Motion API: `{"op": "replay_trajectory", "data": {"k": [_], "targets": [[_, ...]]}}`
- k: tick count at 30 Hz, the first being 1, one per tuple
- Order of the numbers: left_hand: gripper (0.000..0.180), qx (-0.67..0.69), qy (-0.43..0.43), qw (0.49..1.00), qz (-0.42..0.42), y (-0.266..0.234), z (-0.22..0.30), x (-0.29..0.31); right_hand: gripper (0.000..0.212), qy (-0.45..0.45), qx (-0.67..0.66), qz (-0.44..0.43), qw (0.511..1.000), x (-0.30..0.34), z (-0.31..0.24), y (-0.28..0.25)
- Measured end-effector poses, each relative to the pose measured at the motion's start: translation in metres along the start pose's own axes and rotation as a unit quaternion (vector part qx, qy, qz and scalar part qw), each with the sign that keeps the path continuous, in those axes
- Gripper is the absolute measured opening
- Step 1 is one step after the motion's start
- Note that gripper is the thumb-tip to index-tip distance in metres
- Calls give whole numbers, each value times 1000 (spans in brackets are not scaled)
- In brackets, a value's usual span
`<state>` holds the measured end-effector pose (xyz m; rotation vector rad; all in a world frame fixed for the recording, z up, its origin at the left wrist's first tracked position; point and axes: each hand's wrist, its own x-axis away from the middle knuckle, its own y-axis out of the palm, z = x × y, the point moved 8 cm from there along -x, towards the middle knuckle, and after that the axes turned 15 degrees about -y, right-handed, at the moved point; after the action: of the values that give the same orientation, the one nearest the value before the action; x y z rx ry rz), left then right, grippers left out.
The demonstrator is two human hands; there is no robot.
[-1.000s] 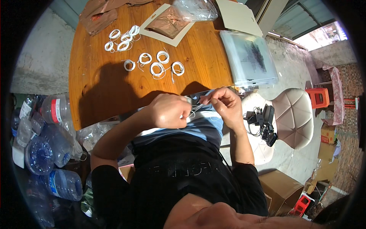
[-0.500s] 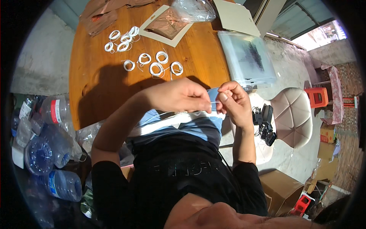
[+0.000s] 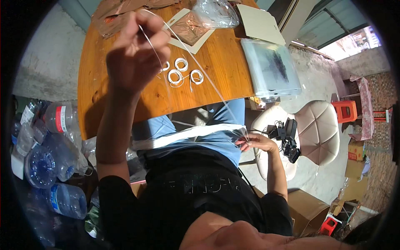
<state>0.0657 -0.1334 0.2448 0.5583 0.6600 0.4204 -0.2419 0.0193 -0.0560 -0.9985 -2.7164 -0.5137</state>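
Observation:
A long hank of white string (image 3: 187,134) lies across my lap over blue trousers. Up over the table at the left, my left hand (image 3: 135,52) has its fingers closed on a strand. That strand, a thin white string (image 3: 191,54), slants down from the hand to the right end of the hank. There my right hand (image 3: 261,143) is low beside my thigh, its fingers curled around fine strands at the hank's end. Several small coils of white string (image 3: 201,79) lie on the wooden table; my left hand and forearm hide others.
On the table (image 3: 225,62) are a flat package with brown wrapping (image 3: 189,29), clear plastic bags (image 3: 214,14) and a stack of clear sleeves (image 3: 271,66). A beige chair (image 3: 318,133) with black cables and devices (image 3: 287,129) stands right. Plastic bottles (image 3: 68,202) crowd the left.
My left hand has swung up and away over the table, drawing the string out long. My right hand has dropped toward the hank's right end. The hands were close together before.

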Motion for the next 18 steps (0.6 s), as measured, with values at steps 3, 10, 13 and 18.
{"op": "replay_trajectory", "data": {"k": [3, 10, 13, 18], "targets": [[13, -48, 31, 983, 177, -4, 10, 3, 57, -103, -88, 58, 989, 19, -7, -11], [25, -471, -125, 870, 73, 58, -21, -65, 51, -131, 500, 287, 807, 8, -209, 8], [14, -481, -309, 796, 200, 99, -34, -114, 69, -490, 127, 222, 834, -31, -270, 37], [13, -679, 125, 719, 78, 89, 2, -130, 66, -388, -138, 76, 908, -83, -298, 102]]}}
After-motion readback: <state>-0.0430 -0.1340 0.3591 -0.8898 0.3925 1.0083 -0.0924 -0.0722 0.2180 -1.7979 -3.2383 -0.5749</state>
